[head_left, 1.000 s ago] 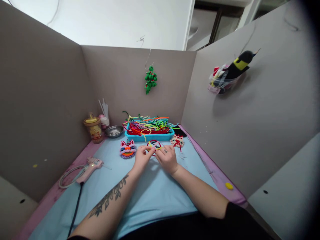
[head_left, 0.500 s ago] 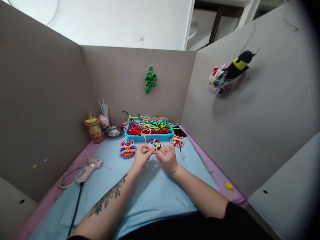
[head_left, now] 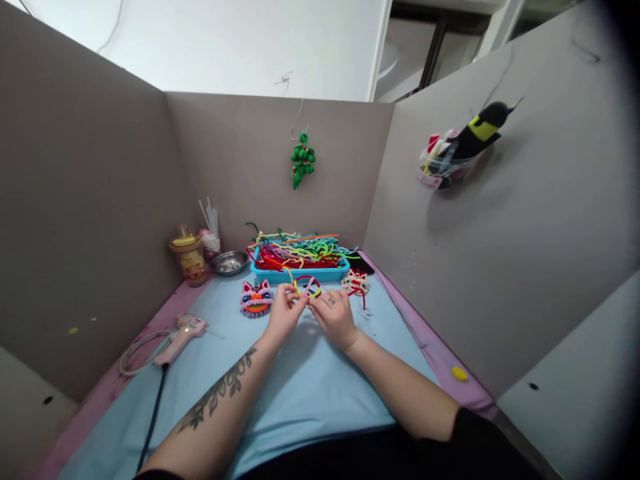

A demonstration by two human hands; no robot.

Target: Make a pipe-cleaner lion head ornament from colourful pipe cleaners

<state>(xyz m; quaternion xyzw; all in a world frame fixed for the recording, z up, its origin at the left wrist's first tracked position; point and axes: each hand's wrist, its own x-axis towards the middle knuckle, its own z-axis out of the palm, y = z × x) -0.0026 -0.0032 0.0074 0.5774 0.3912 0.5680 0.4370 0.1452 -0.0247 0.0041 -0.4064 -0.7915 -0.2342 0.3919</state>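
A small ring of bent pipe cleaners (head_left: pixel 313 285), red, yellow and pink, stands up between my two hands. My left hand (head_left: pixel 286 311) pinches its lower edge with thumb and forefinger. From the other side my right hand (head_left: pixel 334 317), with a mark or ring on one finger, closes its fingertips on the same lower edge. To the left of my hands lies a purple, pink and orange lion-head piece (head_left: pixel 256 299). A cream and red piece (head_left: pixel 355 283) with a red strand lies just beyond my right hand.
Behind my hands stands a blue tray (head_left: pixel 280 275) heaped with coloured pipe cleaners. On the left are a pink glue gun (head_left: pixel 181 337) with a cable, a metal bowl (head_left: pixel 229 263) and a lidded cup (head_left: pixel 190 261). Grey partitions (head_left: pixel 240 147) enclose the table.
My right fingers have straightened slightly along the ring's lower edge, and the ring has turned a little. Both hands stay in nearly the same place; the whole view has shifted slightly.
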